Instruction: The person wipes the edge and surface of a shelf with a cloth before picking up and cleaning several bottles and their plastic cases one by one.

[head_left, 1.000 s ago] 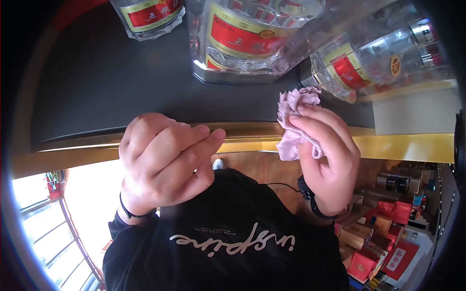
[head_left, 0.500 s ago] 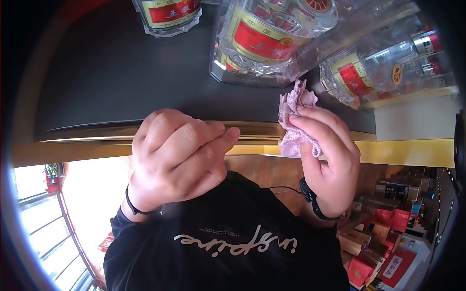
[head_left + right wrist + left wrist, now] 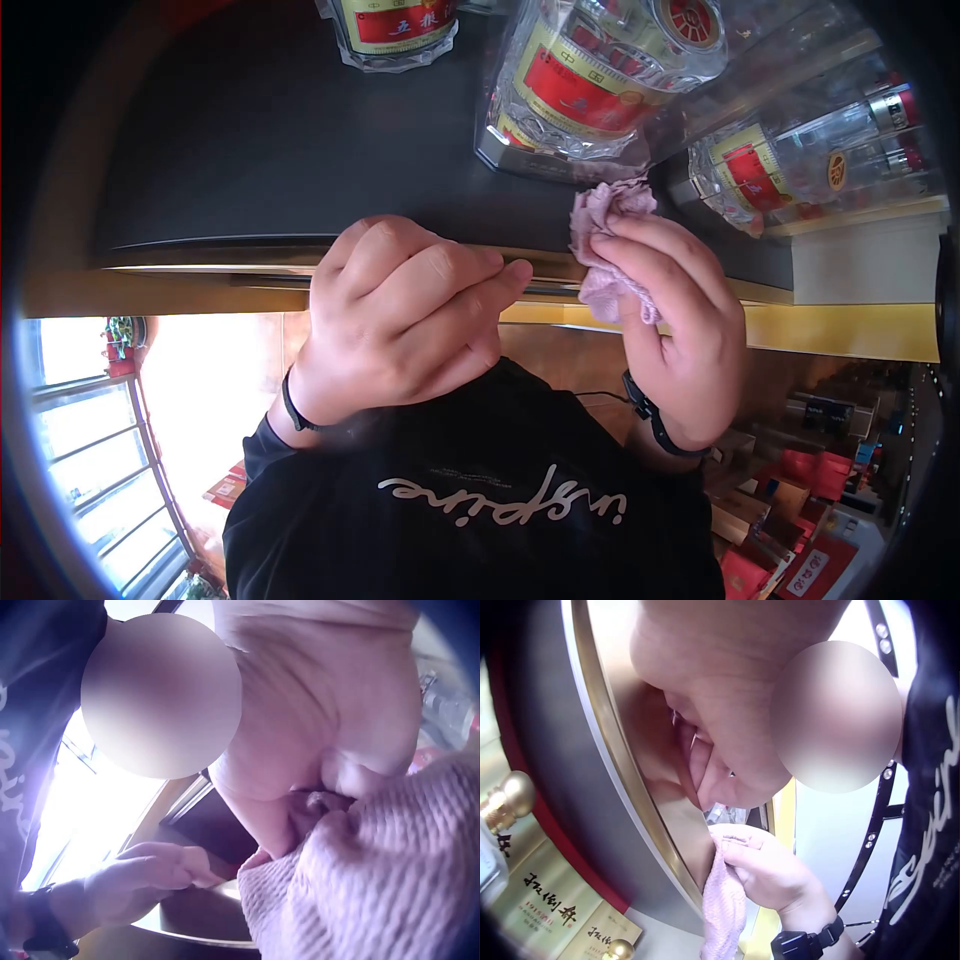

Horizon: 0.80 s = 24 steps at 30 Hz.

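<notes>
Right hand (image 3: 680,320) pinches a pink cloth (image 3: 603,212) (bunched into a pad) against the dark tabletop's (image 3: 250,130) gold edge; left hand (image 3: 400,310) curled, empty.

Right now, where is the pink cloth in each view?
Head: pink cloth upper right of centre, gripped by the right hand.
Left wrist: bottom centre, beside the gold shelf edge.
Right wrist: fills the lower right.
Shared landmark: the left hand, visible in all three.

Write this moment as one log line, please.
left hand: fingers curled, nothing held | right hand: grips pink cloth | cloth: near boxed bottle on dark shelf
</notes>
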Tool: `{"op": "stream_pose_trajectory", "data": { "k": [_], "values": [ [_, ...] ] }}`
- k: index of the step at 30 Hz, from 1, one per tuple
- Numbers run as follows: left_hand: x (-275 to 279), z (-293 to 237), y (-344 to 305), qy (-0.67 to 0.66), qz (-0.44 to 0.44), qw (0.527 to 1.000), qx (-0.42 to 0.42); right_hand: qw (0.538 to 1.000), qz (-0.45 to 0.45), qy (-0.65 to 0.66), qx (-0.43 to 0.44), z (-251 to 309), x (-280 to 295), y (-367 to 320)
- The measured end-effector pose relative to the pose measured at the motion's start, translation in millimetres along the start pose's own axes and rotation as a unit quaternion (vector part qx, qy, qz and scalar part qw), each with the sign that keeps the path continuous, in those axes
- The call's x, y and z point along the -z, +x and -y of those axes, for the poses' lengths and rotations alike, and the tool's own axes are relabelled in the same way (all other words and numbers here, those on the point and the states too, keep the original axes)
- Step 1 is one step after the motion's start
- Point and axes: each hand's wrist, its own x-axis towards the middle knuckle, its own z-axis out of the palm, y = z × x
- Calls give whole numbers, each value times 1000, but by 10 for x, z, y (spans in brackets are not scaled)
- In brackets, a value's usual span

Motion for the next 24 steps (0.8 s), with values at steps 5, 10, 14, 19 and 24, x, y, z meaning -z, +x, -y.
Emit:
{"op": "stream_pose_trajectory", "data": {
  "k": [5, 10, 14, 19, 24],
  "values": [
    [-9, 24, -21, 0, -2, 1000, -9, 1000, 15, 20, -5, -44, 65, -74],
    [23, 15, -25, 3, 2, 1000, -8, 999, 18, 15, 26, -110, 87, -85],
    [82, -36, 4, 2, 29, 1000, 11, 997, 33, 46, 43, -14, -45, 43],
    [138, -66, -16, 16, 57, 998, 6, 998, 33, 46, 26, -51, 77, -101],
    [179, -170, -75, 47, 89, 995, 14, 996, 30, 68, 54, 46, -46, -15]
  ]
}}
